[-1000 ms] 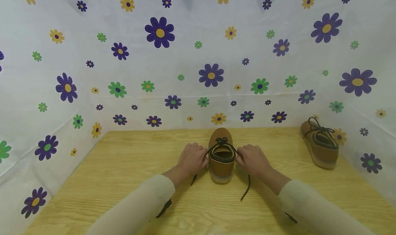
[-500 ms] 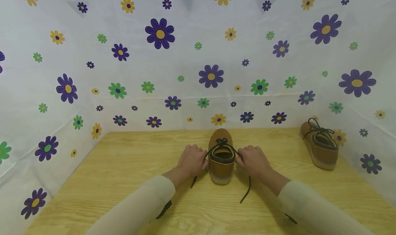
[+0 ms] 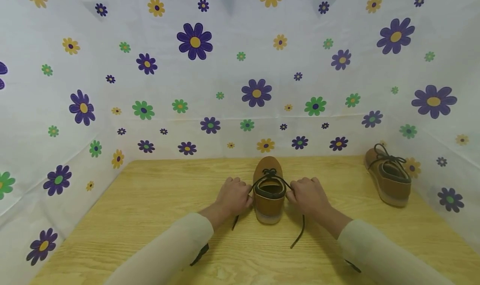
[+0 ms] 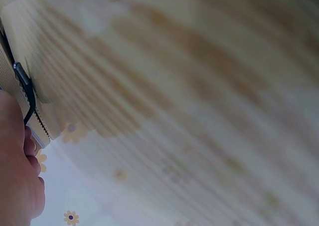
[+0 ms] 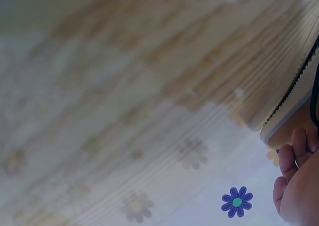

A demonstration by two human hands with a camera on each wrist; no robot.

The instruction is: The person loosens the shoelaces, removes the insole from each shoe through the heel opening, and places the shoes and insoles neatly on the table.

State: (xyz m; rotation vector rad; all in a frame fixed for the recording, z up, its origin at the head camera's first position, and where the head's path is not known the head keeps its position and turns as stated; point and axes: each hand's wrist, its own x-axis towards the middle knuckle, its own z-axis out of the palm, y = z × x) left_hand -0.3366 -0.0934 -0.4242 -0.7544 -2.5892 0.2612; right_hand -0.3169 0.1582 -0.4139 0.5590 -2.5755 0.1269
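A brown shoe point(image 3: 269, 208) with a dark collar stands mid-table, heel toward me and toe to the back wall. Its dark shoelace point(image 3: 277, 177) crosses over the tongue and runs out to both sides. On the left, my left hand point(image 3: 233, 197) grips one lace end with curled fingers, the tip hanging below the fist. My right hand point(image 3: 308, 196) grips the other end on the right, and a longer tail dangles toward the table. In the left wrist view the left hand point(image 4: 17, 171) is beside the shoe's sole; the right wrist view shows the right hand point(image 5: 301, 181) likewise.
A second brown shoe point(image 3: 393, 189), its laces tied in a bow, stands at the table's right rear. The wood-grain table point(image 3: 168, 185) meets a white flowered cloth point(image 3: 225, 68) at the back and along both sides.
Both fists stay beside the shoe with the laces held. The right hand has edged slightly outward, and its lace tail hangs a little lower.
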